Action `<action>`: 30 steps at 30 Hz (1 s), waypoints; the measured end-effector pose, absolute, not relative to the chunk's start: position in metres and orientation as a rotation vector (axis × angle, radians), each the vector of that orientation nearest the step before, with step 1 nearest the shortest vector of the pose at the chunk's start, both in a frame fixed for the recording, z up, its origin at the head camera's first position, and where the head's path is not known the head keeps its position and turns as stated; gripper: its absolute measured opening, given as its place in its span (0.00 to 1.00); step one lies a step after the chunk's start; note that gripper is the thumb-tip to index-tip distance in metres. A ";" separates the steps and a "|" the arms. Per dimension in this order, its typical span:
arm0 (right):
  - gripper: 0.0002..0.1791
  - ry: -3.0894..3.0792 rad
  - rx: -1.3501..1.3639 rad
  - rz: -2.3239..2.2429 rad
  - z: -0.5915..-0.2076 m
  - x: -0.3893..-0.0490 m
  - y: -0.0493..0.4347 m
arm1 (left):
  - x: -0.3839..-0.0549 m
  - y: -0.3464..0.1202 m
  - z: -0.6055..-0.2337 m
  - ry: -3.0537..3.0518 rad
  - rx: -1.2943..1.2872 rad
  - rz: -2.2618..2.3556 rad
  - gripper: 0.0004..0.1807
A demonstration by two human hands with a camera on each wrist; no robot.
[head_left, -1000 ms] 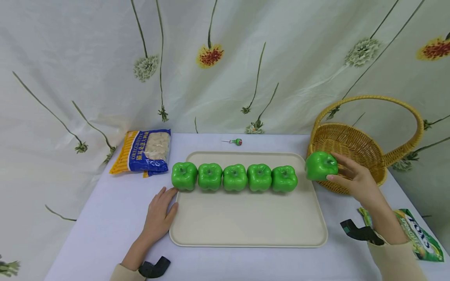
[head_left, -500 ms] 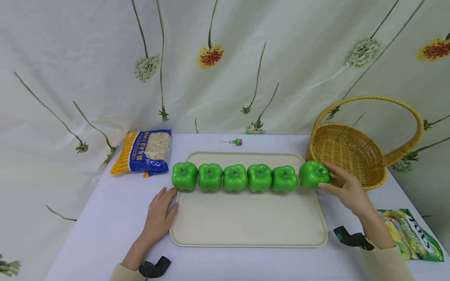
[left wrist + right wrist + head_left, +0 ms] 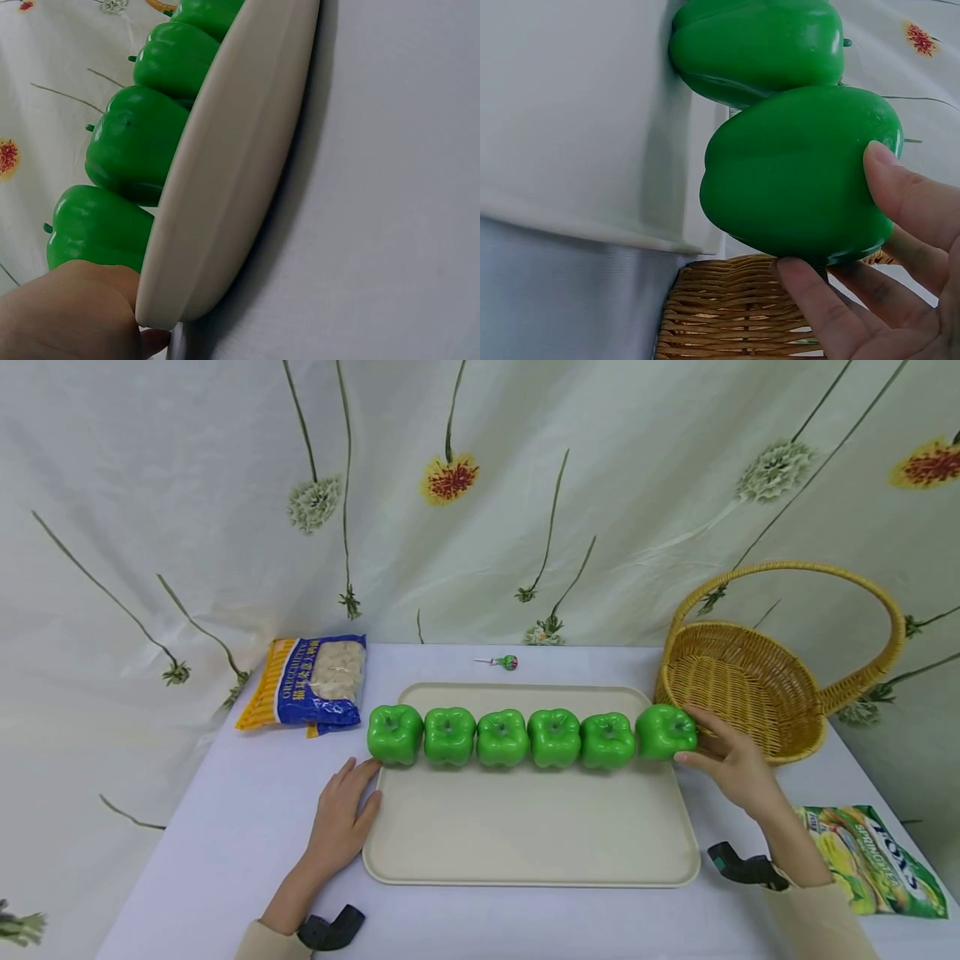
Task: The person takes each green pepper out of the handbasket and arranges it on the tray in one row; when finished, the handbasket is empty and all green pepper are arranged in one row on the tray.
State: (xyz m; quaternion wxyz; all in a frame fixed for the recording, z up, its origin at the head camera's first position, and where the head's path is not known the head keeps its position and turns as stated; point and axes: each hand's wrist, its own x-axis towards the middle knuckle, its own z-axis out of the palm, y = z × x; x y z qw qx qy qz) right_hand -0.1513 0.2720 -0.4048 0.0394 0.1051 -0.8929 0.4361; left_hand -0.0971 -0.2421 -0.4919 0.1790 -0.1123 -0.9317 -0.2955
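My right hand [image 3: 731, 764] grips a green bell pepper [image 3: 663, 732] at the right end of a row, over the tray's right rim. In the right wrist view, the thumb lies on one side of this held pepper [image 3: 795, 165] and the fingertips on the other. Several more green bell peppers [image 3: 502, 737] stand side by side on the beige tray [image 3: 525, 827], stems up. At the tray's left edge rests my left hand [image 3: 341, 810], its fingers extended, close below the leftmost pepper [image 3: 394, 734]. The left wrist view shows that hand [image 3: 75, 311] against the tray's rim [image 3: 225, 157].
A wicker basket [image 3: 738, 693] with a tall handle stands behind my right hand. Beside my right forearm lies a green snack bag [image 3: 873, 860]. A blue and yellow pasta bag [image 3: 307, 683] is at the back left, and a small lollipop [image 3: 508, 662] lies behind the tray.
My right hand has brought the bell pepper left and down from in front of the basket to the row's right end. The left hand has stayed in place.
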 end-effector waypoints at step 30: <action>0.36 -2.757 0.427 1.287 -0.418 -0.154 0.261 | -0.096 -0.241 -0.489 -2.659 -0.305 -0.842 0.25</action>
